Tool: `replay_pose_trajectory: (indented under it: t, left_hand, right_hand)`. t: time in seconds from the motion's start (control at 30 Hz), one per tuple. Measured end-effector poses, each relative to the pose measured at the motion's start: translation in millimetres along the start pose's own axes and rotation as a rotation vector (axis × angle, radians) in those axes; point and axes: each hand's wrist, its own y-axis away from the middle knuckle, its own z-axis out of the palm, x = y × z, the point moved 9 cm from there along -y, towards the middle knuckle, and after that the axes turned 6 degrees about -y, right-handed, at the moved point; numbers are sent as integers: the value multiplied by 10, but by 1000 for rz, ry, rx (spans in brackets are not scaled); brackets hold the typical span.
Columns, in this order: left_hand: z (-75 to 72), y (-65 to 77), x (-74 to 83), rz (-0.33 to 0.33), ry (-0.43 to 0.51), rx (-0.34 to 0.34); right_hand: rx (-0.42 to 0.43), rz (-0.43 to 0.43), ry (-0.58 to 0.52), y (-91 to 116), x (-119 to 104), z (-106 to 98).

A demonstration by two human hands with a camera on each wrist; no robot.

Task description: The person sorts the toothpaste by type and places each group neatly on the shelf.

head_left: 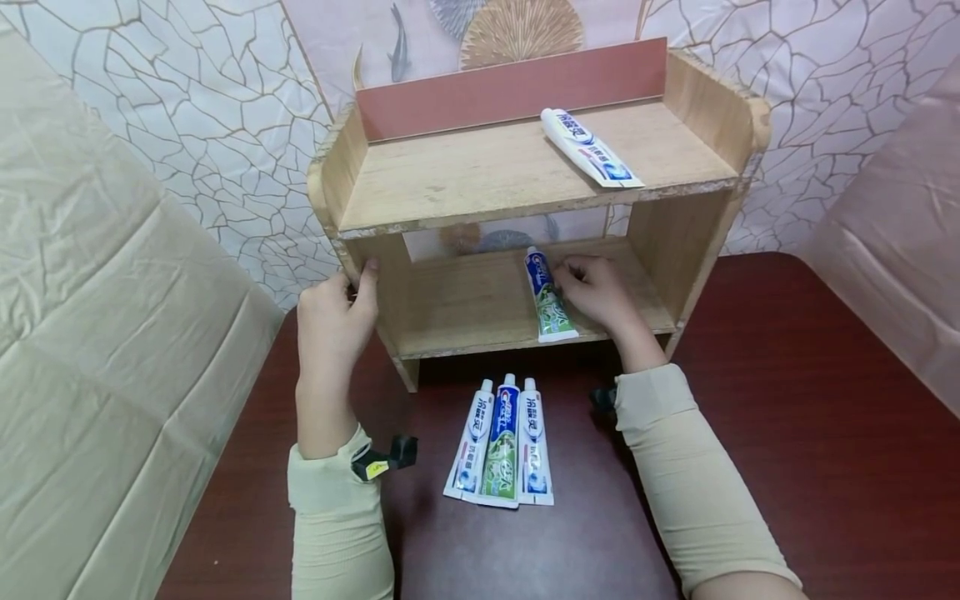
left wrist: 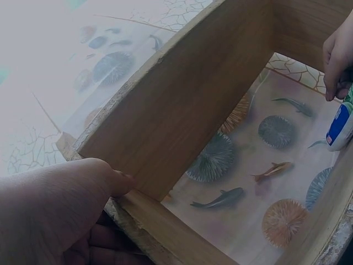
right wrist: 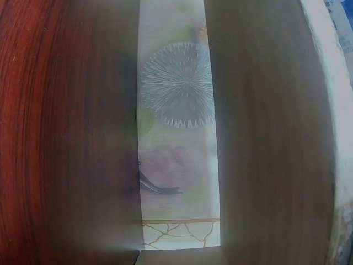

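My left hand (head_left: pixel 333 312) grips the left side panel of a small wooden shelf (head_left: pixel 465 179), thumb on the inner face and fingers around the outside. On the lower board lies a blue and green toothpaste tube (head_left: pixel 550 300), cap to the back. My right hand (head_left: pixel 596 287) is at that tube's right edge with its fingers bent loosely; the tube's printed face stays uncovered. In the left wrist view, the right hand (left wrist: pixel 339 61) appears close beside the tube (left wrist: pixel 340 124). The right wrist view does not show the right hand.
A white toothpaste tube (head_left: pixel 588 150) lies slanted on the upper board. In front of the shelf, a blue and green tube (head_left: pixel 501 442) lies between two white tubes (head_left: pixel 471 442) (head_left: pixel 534 442) on the dark red table (head_left: pixel 817 433). A patterned wall covering (head_left: pixel 187 100) stands behind.
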Motion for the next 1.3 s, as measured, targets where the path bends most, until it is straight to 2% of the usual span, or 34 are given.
replay_pose_trajectory:
  t: [0.27,0.5,0.7,0.93,1.17,1.3]
  left_hand:
    - [-34,19,-30,-6,8,4]
    - [-48,17,-46,3,9,17]
    - [-32,-5,-17,23,23,21]
    - [14,-4,-26,-2,22,-11]
    - [23,4,-36,-18,32,-34]
    - [4,1,-36,-18,32,-29]
  right_hand:
    - [0,-14,24,9,-61,26]
    - [-11,-9,49,95,-114,54]
    - [59,-20,33,172,-85,-37]
    - [116,-43,47,273,-103,-118]
    - [52,-8,0,335,-188,-110]
    - [-53,-22,-16,363,-403,-68]
